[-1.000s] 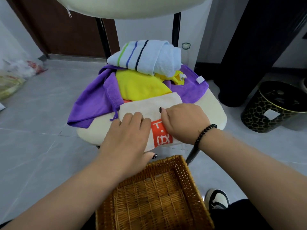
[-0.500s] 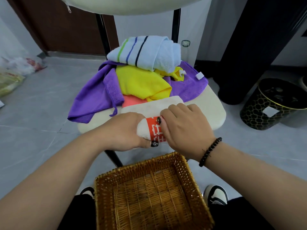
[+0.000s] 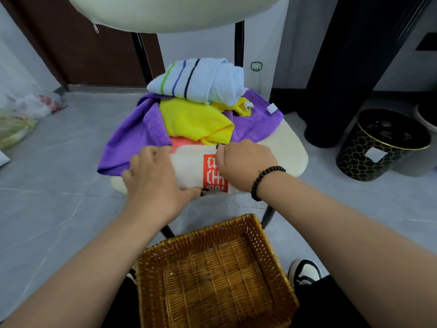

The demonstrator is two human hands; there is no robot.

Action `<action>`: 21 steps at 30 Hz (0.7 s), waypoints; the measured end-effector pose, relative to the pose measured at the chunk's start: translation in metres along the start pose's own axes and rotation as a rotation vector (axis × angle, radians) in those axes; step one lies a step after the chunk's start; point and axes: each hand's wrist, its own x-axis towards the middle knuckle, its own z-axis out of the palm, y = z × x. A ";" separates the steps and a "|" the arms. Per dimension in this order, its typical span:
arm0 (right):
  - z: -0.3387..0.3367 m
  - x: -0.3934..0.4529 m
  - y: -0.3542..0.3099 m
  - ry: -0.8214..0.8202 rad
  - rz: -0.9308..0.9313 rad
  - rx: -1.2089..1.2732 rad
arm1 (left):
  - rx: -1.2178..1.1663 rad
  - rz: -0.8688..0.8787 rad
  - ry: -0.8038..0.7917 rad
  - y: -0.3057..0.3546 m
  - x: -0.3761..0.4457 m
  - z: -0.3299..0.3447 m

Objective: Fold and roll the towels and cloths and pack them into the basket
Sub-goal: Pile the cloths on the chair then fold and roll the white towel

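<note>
Grey tiled floor, dark door behind, and a cream chair seat (image 3: 292,147) serving as the work surface. Rolling now: the white cloth with the orange printed panel (image 3: 192,168), lying flat a second ago, bundled into a thick roll near the seat's front edge. Left hand (image 3: 156,178) curling round the roll's left end, right hand (image 3: 243,159) gripping the printed end, both clamped on. Waiting behind: purple towel (image 3: 127,140), yellow cloth (image 3: 194,119), a pink one (image 3: 182,142) peeking out, pale blue striped towel (image 3: 201,78) on top. Wicker basket (image 3: 267,252) sitting just below, nothing inside yet. Roll looking nearly complete, so probably heading down into that basket first.
</note>
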 end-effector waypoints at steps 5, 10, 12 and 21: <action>-0.002 -0.003 -0.001 -0.008 0.197 0.124 | -0.535 -0.286 -0.087 -0.015 -0.014 -0.007; -0.002 -0.014 -0.012 0.042 0.294 0.350 | -1.263 -0.419 -0.583 0.004 -0.035 -0.010; -0.007 -0.024 -0.020 0.043 0.311 0.469 | -1.414 -0.403 -0.581 0.010 -0.041 -0.013; -0.044 -0.074 -0.051 -0.051 0.263 0.606 | -1.903 -0.316 -0.380 0.020 -0.090 -0.032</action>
